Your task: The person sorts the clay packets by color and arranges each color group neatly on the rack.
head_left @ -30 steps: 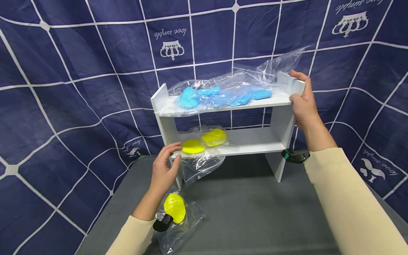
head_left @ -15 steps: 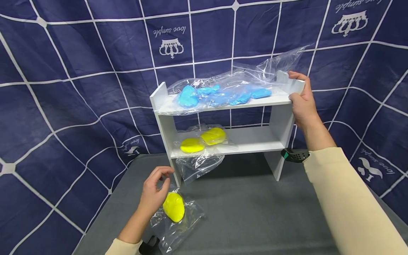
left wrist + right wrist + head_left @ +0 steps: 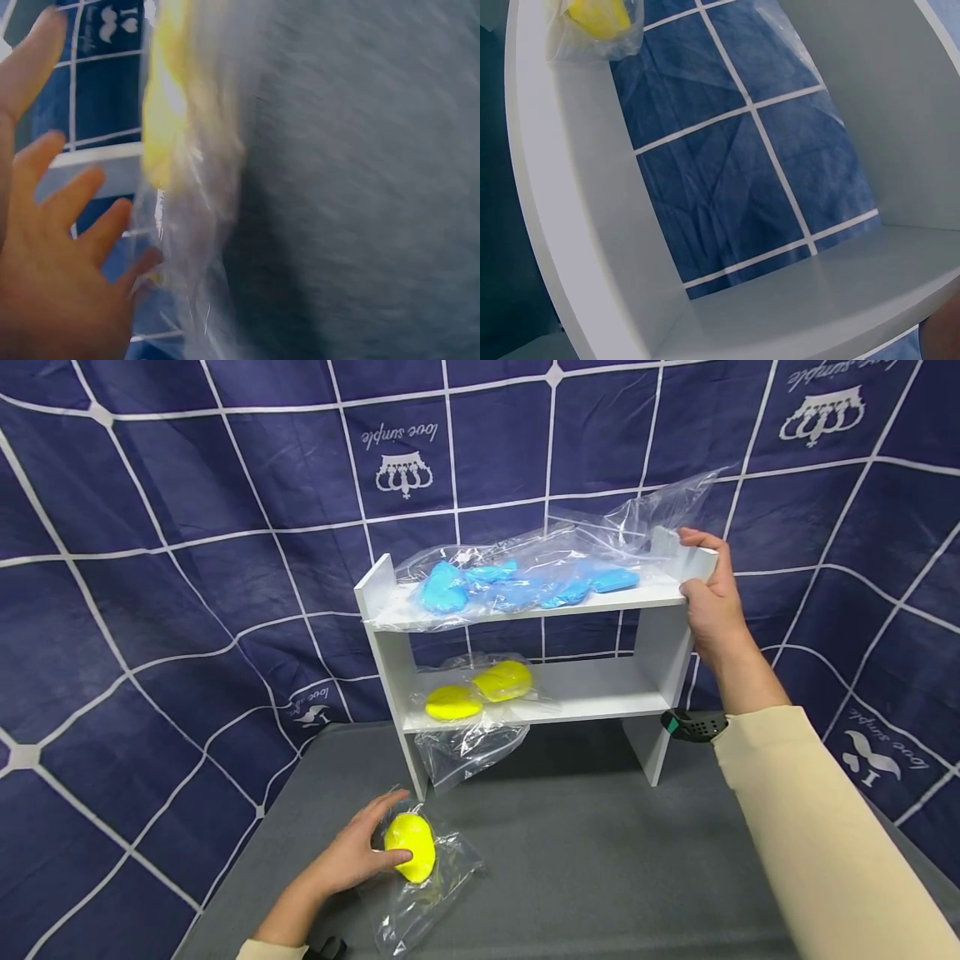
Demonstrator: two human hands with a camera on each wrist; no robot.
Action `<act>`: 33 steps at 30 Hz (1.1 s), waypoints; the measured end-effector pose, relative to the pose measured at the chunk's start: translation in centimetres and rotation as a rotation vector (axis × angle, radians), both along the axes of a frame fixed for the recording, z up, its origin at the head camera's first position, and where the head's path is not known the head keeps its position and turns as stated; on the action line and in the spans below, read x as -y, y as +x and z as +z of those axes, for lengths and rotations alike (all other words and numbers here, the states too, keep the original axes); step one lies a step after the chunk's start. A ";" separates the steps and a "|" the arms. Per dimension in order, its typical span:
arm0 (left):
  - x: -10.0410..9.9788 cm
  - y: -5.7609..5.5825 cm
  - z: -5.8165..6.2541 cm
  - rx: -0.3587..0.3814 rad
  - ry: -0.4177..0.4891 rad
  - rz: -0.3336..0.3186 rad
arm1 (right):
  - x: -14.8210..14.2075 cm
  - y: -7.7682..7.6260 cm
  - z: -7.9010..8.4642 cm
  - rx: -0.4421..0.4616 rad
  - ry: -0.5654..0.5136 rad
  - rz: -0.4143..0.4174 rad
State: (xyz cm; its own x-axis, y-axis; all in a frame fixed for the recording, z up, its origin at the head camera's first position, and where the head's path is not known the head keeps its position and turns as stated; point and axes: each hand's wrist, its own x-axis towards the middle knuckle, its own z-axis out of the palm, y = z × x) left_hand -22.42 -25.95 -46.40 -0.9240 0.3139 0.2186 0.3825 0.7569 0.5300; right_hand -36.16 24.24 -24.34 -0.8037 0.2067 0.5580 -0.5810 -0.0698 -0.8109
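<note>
My left hand is at a clear plastic bag with a flat yellow lump in it, lying on the grey table. In the head view its thumb overlaps the lump's edge; in the left wrist view its fingers are spread beside the bag, and I cannot tell whether they touch it. My right hand grips the upper right side panel of a white two-tier shelf. Only a sliver of that hand shows in the right wrist view. The yellow material's kind is unclear.
A clear bag of several blue lumps lies along the top tier. On the lower tier, at the left, are bagged yellow lumps, with loose plastic hanging over the front edge. A blue checked cloth hangs behind.
My left hand has moved down from beside the lower tier to the bagged yellow lump on the table. The right hand keeps its grip on the shelf.
</note>
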 end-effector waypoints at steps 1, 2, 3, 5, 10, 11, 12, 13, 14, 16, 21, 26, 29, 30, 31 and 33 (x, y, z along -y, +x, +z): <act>0.2 0.0 -0.4 0.010 -0.016 -0.034 | 0.0 0.0 0.0 -0.001 -0.004 0.003; 0.4 0.0 -0.7 0.018 -0.030 -0.065 | 0.0 0.0 0.0 -0.002 -0.006 0.004; 0.5 0.0 -1.0 0.020 -0.045 -0.089 | 0.0 0.0 0.0 -0.002 -0.007 0.008; 0.7 -0.1 -1.3 0.012 -0.065 -0.122 | -0.1 0.0 0.1 -0.001 -0.004 0.009; 0.7 -0.1 -1.5 0.038 -0.087 -0.142 | -0.3 0.1 0.1 0.006 0.014 0.003; 0.6 -0.1 -1.5 0.046 -0.092 -0.142 | -0.3 0.1 0.1 0.005 0.015 0.002; 0.6 0.0 -1.5 0.051 -0.095 -0.143 | -0.2 0.1 0.1 0.005 0.017 0.002; 0.6 0.0 -1.6 0.051 -0.099 -0.145 | -0.2 0.2 0.1 0.006 0.018 0.002; 0.6 0.0 -1.6 0.049 -0.104 -0.144 | -0.2 0.2 0.1 0.006 0.019 0.002; 0.6 -0.1 -1.7 0.028 -0.121 -0.144 | -0.2 0.2 0.1 0.007 0.023 0.002; 0.5 -0.5 -1.8 -0.007 -0.172 -0.132 | -0.2 0.2 0.0 0.008 0.037 -0.007; 0.3 -0.6 -1.6 0.002 -0.193 -0.099 | -0.2 0.2 -0.1 -0.009 0.031 0.001; 0.3 -0.5 -1.5 -0.005 -0.193 -0.076 | -0.1 0.1 -0.1 -0.022 0.027 0.014; 0.3 -0.5 -1.5 -0.011 -0.197 -0.069 | -0.1 0.0 -0.1 -0.023 0.025 0.017; 0.3 -0.5 -1.5 -0.019 -0.200 -0.065 | -0.2 0.0 -0.1 -0.027 0.023 0.019; 0.2 -0.5 -1.6 -0.033 -0.201 -0.058 | -0.2 0.0 -0.1 -0.029 0.027 0.017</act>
